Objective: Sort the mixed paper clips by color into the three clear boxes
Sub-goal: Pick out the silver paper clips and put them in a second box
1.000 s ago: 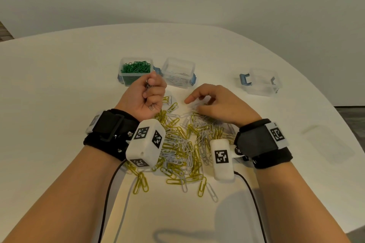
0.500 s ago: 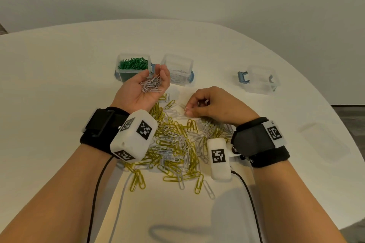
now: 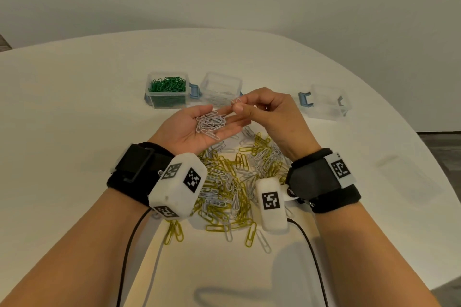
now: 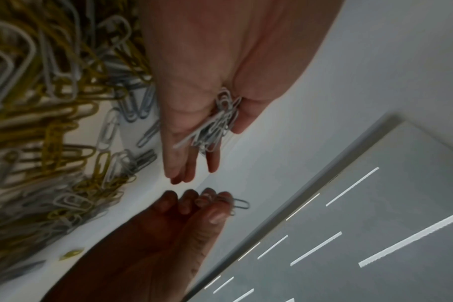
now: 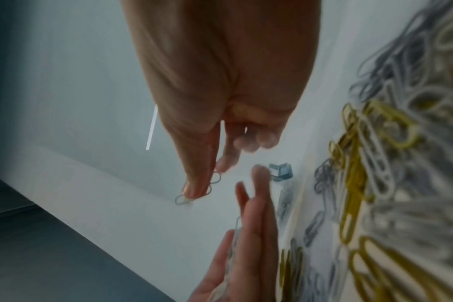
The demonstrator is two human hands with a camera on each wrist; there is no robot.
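Note:
My left hand (image 3: 199, 124) lies palm up above the pile, fingers straight, with a bunch of white clips (image 3: 211, 123) resting on the palm; the left wrist view shows the same bunch of white clips (image 4: 217, 124). My right hand (image 3: 264, 112) pinches one white clip (image 3: 236, 101) between thumb and forefinger, just over the left fingertips; this single clip (image 5: 197, 191) also shows in the right wrist view. The mixed pile of yellow and white clips (image 3: 237, 182) lies on the table below both hands. Behind stand the box of green clips (image 3: 167, 90), the box with white clips (image 3: 220, 88) and an empty clear box (image 3: 329, 102).
The white table (image 3: 74, 119) has a curved far edge with a wall behind it. A clear lid (image 3: 409, 179) lies flat at the right. Cables (image 3: 127, 252) run from the wrist cameras toward me. Stray clips (image 3: 262, 242) lie near the front of the pile.
My left hand opened from a fist into a flat palm with the white clips on it. My right hand picked a white clip from the pile and lifted it over the left palm.

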